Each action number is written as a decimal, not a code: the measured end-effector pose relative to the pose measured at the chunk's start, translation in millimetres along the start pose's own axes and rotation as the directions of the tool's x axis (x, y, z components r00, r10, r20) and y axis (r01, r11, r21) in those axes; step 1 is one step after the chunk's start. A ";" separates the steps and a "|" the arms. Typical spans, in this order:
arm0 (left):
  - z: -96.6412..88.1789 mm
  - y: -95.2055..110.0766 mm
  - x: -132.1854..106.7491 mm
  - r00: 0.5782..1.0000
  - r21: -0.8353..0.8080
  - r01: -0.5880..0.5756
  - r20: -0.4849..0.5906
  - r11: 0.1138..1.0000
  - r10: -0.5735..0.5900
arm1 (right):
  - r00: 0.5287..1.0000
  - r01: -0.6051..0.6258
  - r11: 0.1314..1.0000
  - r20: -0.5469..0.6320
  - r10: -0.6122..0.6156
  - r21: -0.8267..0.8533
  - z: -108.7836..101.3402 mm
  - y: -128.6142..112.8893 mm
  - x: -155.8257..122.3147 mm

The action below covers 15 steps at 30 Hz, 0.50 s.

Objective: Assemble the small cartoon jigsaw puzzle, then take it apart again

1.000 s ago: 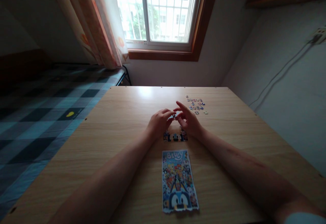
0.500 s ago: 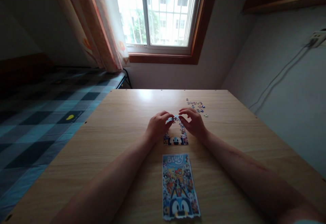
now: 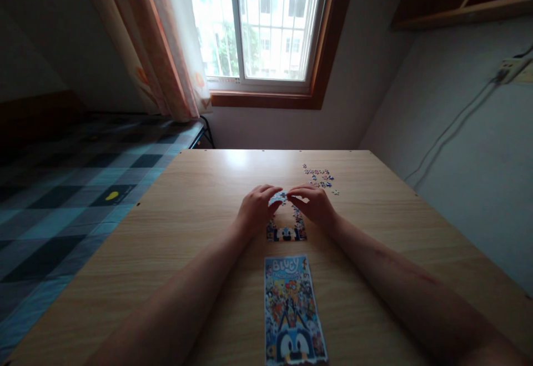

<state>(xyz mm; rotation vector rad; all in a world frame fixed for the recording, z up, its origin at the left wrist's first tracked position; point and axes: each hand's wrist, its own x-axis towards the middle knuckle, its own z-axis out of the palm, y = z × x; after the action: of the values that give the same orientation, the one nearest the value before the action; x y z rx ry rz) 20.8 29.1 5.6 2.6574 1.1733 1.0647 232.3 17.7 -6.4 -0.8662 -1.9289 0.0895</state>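
Note:
A partly joined jigsaw puzzle (image 3: pixel 286 235) lies on the table between my hands, with bare wood showing inside its frame of pieces. At the puzzle's far left side, my left hand (image 3: pixel 259 207) rests with thumb and fingers apart. My right hand (image 3: pixel 313 204) reaches over the far right corner, thumb and forefinger pinched together on what looks like a puzzle piece, partly hidden by the fingertips. Nearer to me lies the printed picture sheet (image 3: pixel 293 310), headed "Bluey", with a large blue dog face at its bottom.
Several loose puzzle pieces (image 3: pixel 320 178) are spread on the wooden table (image 3: pixel 200 216) beyond my right hand. A bed with a checked cover (image 3: pixel 83 188) stands along the left. The window (image 3: pixel 270 27) is beyond the table, and a cable (image 3: pixel 449 133) runs down the right wall.
My right thumb and forefinger have closed from a wide gap to a pinch, and the hand has shifted slightly left. My left hand has barely moved. The view has tilted slightly up.

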 end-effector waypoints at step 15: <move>6.1 -14.2 -0.1 0.995 0.101 -0.047 0.097 0.994 0.037 | 0.973 -0.058 0.995 0.217 0.076 -0.087 0.9 22.2 -6.5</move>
<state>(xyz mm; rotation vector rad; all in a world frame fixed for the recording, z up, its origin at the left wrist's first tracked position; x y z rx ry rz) 15.5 40.4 -3.4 2.7877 1.1909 0.8957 245.2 30.6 -20.8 -1.0106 -2.1211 0.1554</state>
